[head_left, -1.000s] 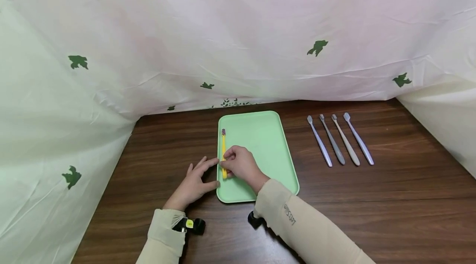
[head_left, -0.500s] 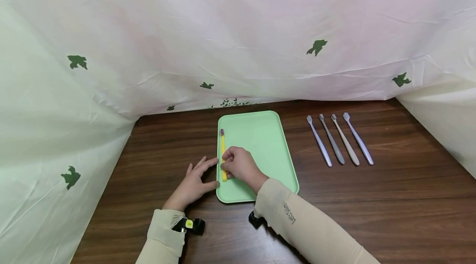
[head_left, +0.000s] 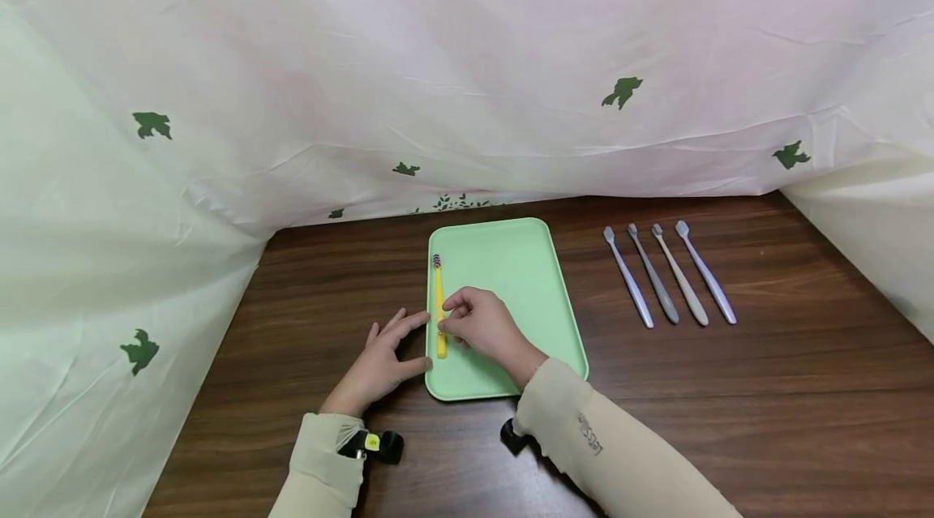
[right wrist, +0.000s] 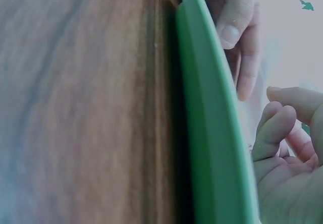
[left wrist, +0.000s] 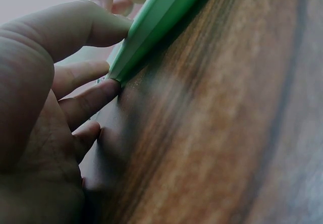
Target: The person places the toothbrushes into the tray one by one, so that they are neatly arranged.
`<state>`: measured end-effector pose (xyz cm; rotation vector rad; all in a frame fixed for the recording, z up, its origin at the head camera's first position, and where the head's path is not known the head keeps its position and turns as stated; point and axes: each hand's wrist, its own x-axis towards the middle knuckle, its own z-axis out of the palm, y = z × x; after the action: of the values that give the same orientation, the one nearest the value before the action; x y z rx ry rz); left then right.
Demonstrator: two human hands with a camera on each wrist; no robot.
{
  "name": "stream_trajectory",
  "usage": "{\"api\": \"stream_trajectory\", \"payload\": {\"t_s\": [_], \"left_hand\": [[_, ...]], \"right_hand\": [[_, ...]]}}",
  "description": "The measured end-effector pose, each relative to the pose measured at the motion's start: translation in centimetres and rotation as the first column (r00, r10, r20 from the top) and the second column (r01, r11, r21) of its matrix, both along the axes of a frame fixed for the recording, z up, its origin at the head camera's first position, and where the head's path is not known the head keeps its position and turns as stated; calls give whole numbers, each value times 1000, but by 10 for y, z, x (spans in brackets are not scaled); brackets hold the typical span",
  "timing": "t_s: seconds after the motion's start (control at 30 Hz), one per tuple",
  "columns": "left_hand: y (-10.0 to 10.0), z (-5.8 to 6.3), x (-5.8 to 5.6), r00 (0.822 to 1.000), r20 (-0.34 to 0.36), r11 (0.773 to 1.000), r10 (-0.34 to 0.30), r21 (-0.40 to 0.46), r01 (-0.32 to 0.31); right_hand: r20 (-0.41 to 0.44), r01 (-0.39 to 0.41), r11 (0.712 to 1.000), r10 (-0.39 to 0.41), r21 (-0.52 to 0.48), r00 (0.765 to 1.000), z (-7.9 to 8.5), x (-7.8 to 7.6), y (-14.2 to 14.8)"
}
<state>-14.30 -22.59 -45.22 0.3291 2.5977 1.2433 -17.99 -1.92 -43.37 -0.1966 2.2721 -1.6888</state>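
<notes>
I had the left hand (head_left: pixel 376 366) spread against the tray (head_left: pixel 514 271), likely steadying it; I couldn't tell whether the right hand (head_left: pixel 483 325) pinched the toothbrush (head_left: pixel 439 288).

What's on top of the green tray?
In the head view, a yellow toothbrush lies along the left side of the green tray. The right hand, over the tray, covers a little of the toothbrush; anything else beneath that hand can't be seen.

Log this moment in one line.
left hand: touches rectangular green tray; right hand: at slim yellow toothbrush, grip unclear; yellow toothbrush: in tray, along left side
</notes>
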Motion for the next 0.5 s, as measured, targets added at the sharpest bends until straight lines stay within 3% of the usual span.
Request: {"api": "stream_trajectory", "payload": {"t_s": [0.5], "left_hand": [[0,-1,0,1000,-11,1000,-2,-3,2]], "right_hand": [[-54,31,999,-30,18,998,9,11,26]]}}
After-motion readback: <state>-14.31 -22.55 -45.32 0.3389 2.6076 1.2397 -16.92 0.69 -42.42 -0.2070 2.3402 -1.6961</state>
